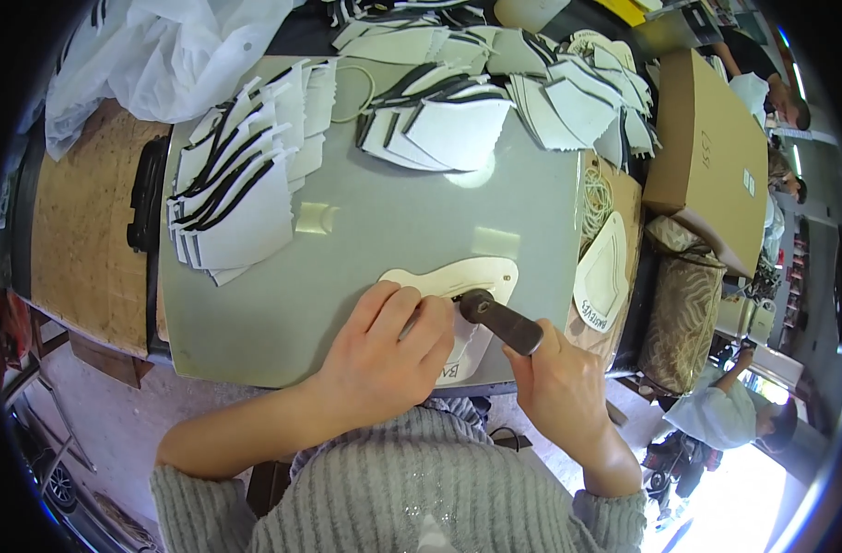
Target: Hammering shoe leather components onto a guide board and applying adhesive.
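Note:
A cream board template (458, 274) with a curved outline lies near the front edge of the grey table. A white cut piece (469, 343) rests on it, partly hidden by my hands. My left hand (384, 346) presses down on this piece with bent fingers close together; its fingertips are mostly hidden. My right hand (564, 392) is closed around the dark handle of a small hammer (504, 323). The rounded head of the hammer is over the white piece, just right of my left fingers. I cannot tell whether it touches the piece.
Layered white pieces with black edging (246, 184) lie at the left, and more stacks (448, 124) stand at the back. On the right are another template (601, 276), a string bundle (596, 198), a cardboard box (706, 157) and a patterned roll (683, 323). A plastic bag (172, 55) sits back left.

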Tool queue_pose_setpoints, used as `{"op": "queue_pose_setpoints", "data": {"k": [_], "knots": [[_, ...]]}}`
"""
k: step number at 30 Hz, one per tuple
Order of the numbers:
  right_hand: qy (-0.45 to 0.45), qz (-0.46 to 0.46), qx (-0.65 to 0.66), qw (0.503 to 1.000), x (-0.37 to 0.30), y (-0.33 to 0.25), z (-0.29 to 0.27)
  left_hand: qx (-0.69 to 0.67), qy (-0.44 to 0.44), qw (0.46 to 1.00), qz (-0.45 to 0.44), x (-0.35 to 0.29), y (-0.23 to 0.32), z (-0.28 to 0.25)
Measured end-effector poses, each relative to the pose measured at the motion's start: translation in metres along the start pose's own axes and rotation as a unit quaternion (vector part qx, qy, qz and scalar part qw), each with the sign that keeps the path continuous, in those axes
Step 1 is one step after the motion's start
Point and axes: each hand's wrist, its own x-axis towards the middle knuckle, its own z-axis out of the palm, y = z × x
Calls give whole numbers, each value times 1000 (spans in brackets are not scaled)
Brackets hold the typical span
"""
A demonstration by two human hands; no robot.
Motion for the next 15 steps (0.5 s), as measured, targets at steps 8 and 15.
{"op": "queue_pose_setpoints", "data": {"k": [8,15], "knots": [[-4,37,17,999,5,-2,-17,-14,11,1000,8,-9,-8,-4],[22,-10,3,1000,7,-6,-16,-14,7,1000,27,-8,-7,-3]]}}
